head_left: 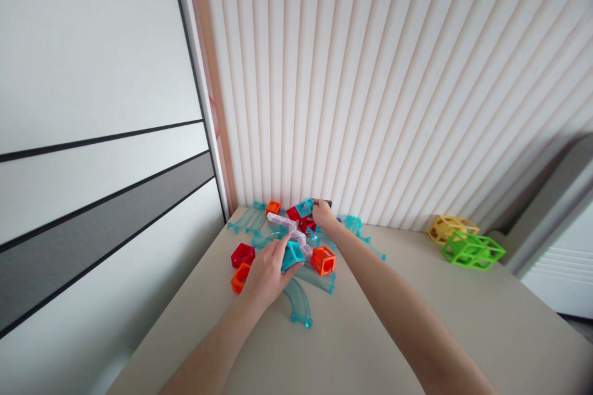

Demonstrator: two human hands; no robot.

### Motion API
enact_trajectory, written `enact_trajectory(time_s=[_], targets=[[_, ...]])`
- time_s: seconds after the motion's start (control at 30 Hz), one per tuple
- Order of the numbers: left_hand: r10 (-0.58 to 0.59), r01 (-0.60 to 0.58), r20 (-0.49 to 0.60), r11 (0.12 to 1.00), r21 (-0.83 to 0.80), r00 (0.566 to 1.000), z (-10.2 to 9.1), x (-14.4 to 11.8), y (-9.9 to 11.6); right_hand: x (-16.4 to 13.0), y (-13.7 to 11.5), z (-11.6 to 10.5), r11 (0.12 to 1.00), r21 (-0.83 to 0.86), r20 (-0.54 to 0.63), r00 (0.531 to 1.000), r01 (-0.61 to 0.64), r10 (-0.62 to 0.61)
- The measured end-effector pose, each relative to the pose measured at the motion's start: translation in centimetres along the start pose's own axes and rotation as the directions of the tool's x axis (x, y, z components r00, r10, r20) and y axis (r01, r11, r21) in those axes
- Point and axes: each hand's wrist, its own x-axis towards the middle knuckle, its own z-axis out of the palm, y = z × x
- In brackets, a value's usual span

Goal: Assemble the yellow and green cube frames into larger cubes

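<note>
While the left hand (265,273) closes its grip on a translucent teal plastic cube (292,255) near the middle of the beige worktop (417,321), the right hand (323,216) pinches a second teal open-sided cube (305,207) at the far edge of the pile by the ribbed wall (370,86). Between them runs a pale lilac wavy track piece (290,231), with an orange hollow cube (323,260), a red cube (243,255) and clear teal curved track segments (299,302) around; a yellow lattice cube (449,227) and a green lattice cube (472,250) sit well apart.
</note>
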Motion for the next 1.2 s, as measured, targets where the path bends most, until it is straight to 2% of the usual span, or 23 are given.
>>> enact_trajectory(time_s=[0.4, 0.67, 0.93, 1.2], targets=[[0.009, -0.009, -0.008, 1.000, 0.001, 1.000, 0.0, 0.1, 0.0, -2.0, -0.8, -1.4, 0.975, -0.217, -0.019, 0.999, 0.041, -0.046], [-0.021, 0.022, 0.018, 0.998, -0.051, 1.000, 0.4, 0.1, -0.2, -2.4, -0.5, -1.4, 0.945, -0.309, -0.072, 0.988, 0.110, -0.139], [-0.042, 0.036, -0.047, 0.991, -0.127, 0.998, 0.8, 0.1, -0.2, -4.7, -0.1, -0.4, 0.932, -0.293, -0.173, 0.946, 0.214, -0.272], [-0.042, 0.036, -0.046, 0.991, -0.127, 0.998, 1.2, 0.0, -0.4, -6.2, 0.6, 0.6, 0.944, -0.153, -0.123, 0.943, 0.291, -0.311]])
